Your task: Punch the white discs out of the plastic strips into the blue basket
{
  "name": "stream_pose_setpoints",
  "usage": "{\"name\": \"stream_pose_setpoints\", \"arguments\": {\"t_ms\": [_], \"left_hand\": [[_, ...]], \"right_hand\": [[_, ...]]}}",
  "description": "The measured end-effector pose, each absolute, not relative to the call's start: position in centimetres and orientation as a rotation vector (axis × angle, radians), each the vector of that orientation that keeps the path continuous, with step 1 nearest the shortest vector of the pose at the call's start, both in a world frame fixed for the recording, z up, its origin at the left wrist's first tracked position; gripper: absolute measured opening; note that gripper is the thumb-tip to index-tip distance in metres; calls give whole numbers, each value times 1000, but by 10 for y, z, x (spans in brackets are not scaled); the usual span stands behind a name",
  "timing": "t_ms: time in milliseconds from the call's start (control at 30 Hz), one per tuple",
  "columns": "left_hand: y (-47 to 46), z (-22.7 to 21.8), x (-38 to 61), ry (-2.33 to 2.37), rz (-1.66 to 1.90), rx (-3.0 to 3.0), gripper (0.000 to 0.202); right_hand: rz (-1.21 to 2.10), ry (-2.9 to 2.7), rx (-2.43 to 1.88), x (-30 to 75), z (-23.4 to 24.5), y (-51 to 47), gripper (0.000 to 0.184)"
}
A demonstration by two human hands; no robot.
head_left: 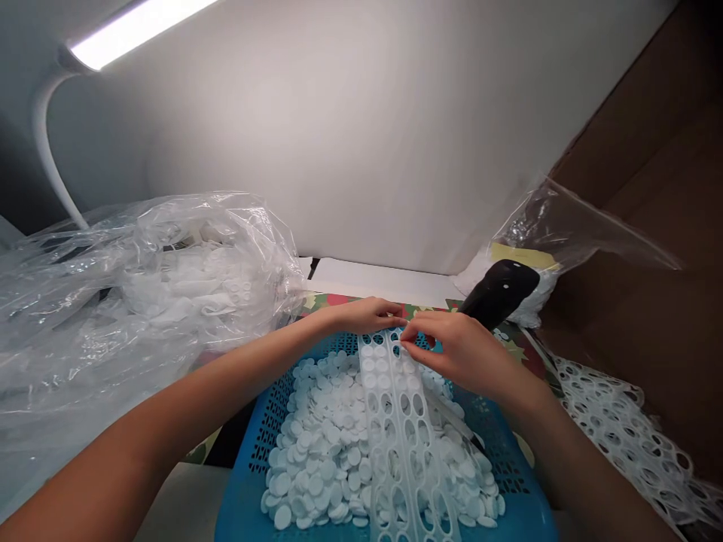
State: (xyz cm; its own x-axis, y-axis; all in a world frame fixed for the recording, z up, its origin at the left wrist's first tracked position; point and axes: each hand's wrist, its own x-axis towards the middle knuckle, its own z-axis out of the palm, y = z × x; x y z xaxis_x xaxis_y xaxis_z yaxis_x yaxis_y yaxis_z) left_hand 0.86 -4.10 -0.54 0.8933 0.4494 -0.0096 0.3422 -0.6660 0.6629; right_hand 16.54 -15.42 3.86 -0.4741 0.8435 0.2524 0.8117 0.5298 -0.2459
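A long white strip [402, 421] punched with round holes runs over a blue perforated basket [265, 421] heaped with several small white discs [321, 452]. My left hand [364, 315] grips the strip's far end, fingers curled over it. My right hand [457, 348] pinches the same far end from the right, fingertips pressed at a disc still in the strip. The strip's upper rows hold discs; lower rows are open holes.
A large crumpled clear plastic bag [141, 286] lies at the left. A black handheld device [500, 292] stands behind my right hand, with another clear bag [565, 226] beyond it. Emptied white hole-strips [621, 436] pile at the right beside a brown cardboard wall [666, 226]. A lamp [129, 30] shines overhead.
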Motion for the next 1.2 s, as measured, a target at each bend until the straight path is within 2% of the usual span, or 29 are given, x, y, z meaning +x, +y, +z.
{"name": "stream_pose_setpoints", "arguments": {"t_ms": [300,533,733,1200], "left_hand": [[-44,-4,9,589,207,2356,35],[-44,-2,8,571,208,2335,25],[-42,-6,7,548,212,2348,20],[-41,-8,9,555,223,2382,25]], "right_hand": [[89,-2506,-1370,167,45,-161,16],[67,-2523,-1285,155,39,-164,19],[-76,-2644,-1219,147,19,-155,15],[-359,-2754,-1101,148,8,-150,24]]}}
